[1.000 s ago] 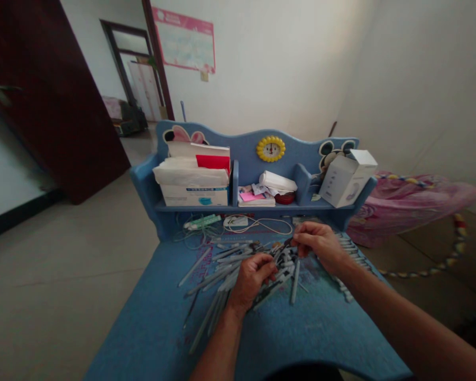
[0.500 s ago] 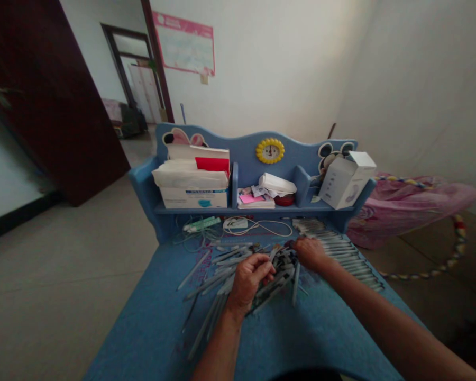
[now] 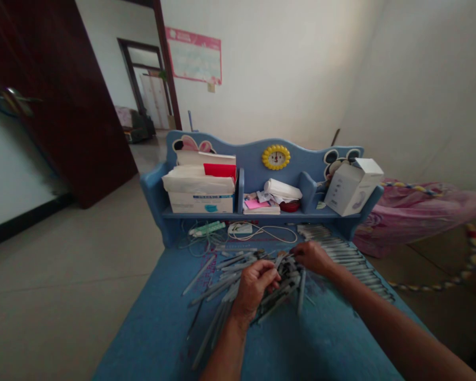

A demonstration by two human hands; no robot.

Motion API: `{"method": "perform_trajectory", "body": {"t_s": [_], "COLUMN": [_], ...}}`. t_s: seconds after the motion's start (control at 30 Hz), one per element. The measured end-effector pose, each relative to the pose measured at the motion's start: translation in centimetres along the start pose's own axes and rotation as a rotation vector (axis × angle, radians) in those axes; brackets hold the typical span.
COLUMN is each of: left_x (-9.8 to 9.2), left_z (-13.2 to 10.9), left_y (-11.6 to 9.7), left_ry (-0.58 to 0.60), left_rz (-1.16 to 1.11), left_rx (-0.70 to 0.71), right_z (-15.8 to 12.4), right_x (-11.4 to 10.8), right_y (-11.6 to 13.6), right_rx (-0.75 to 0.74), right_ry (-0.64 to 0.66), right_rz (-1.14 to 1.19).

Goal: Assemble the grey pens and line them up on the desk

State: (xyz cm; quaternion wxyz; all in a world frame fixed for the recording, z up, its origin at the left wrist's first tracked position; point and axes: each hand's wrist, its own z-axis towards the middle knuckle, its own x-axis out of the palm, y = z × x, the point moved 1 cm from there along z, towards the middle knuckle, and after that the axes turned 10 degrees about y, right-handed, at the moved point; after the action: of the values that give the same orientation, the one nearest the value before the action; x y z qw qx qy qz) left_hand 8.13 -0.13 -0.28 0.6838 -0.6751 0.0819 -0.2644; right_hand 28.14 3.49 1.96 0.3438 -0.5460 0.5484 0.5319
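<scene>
A loose pile of slim, pale pens, some with dark parts, lies across the middle of the blue desk. My left hand is over the pile, thumb and fingers pinched on a pale pen whose end points up and right. Just right of it, my right hand is closed in a pinch at the pile's far edge; something small and dark shows at its fingertips, too blurred to name. Beyond that hand a row of pens lies side by side along the desk's right edge.
A blue shelf at the back bears a mask box, papers, a white roll and a white carton. Beneath it lie a looped white cord and a green-white stick-like item. A hoop stands at right.
The view has shifted slightly, so everything sits lower and further right. My right hand has come closer to the left hand's fingertips; the left keeps its pinch.
</scene>
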Motion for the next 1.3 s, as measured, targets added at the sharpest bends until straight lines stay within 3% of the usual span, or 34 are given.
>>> {"method": "perform_trajectory", "body": {"t_s": [0.13,0.23,0.33,0.43,0.9,1.17,1.3], "left_x": [0.1,0.2,0.3,0.4,0.6,0.4,0.2], "left_z": [0.0,-0.1,-0.1,-0.2,-0.4,-0.2,-0.2], "left_y": [0.1,0.1,0.0,-0.1,-0.2,0.2,0.6], "left_ry": [-0.002,0.009,0.029,0.045,0.095,0.092,0.14], "left_rz": [0.037,0.057,0.056,0.061,0.079,0.127,0.122], "left_rx": [-0.005,0.001,0.009,0.013,0.012,0.005,-0.016], "right_z": [-1.2,-2.3,-3.2,-3.6,-3.2,-3.6,-3.5], "right_x": [-2.5,-3.7,-4.1,-4.0,-3.4,-4.4,-4.7], "right_y": [0.4,1.2,2.3,3.0,3.2,3.7,3.7], "right_rx": [-0.124,-0.259,-0.384,-0.373,-0.403,-0.436,-0.444], "right_ry": [-0.034,-0.077,-0.062,0.007,0.013,-0.029,0.034], "right_rz": [0.258,0.586,0.93,1.025,0.939,0.564,0.497]}}
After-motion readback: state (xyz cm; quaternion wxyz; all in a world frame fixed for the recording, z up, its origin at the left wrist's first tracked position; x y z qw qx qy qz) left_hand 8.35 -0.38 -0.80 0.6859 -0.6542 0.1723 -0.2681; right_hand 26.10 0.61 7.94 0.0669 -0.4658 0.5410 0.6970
